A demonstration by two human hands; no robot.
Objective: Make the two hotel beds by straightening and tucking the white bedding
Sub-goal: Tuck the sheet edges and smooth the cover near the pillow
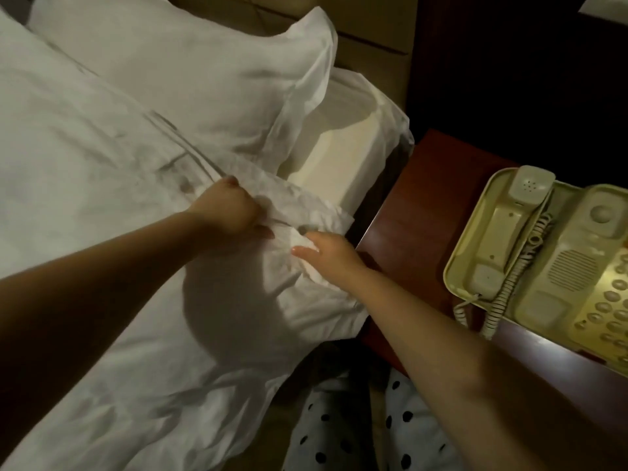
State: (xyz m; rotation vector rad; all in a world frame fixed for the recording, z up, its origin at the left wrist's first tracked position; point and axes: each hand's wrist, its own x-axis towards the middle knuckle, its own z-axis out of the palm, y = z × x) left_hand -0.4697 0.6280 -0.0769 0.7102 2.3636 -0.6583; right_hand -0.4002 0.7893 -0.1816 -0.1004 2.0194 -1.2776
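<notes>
The white duvet (102,171) covers the left and middle of the bed, reaching from the near left edge of the view up to the pillow (190,66) at the far end. Its upper right corner is bunched and creased, and both hands meet there.

The left hand (231,209) comes in from the near left. Its fingers are curled into a fist around a gathered fold of the duvet at the crumpled corner, and creases in the cloth run from the grip toward the far left.

The right hand (326,256) comes in from the near right and lies just right of and nearer than the left hand, a small gap apart. Its fingers (300,249) are fairly straight and spread a little, with their tips resting on the wrinkled duvet corner rather than closing round it.

Beyond the hands, the bare corner of the mattress (336,147), in a cream sheet, shows between the pillow and the bed's right edge. A tan padded headboard (370,45) stands behind the pillow.

To the right of the bed is a dark red wooden counter (428,185). A cream corded telephone (557,266) sits on it, its handset (509,229) in the cradle. A white garment with black dots (356,436) shows at the near bottom edge.
</notes>
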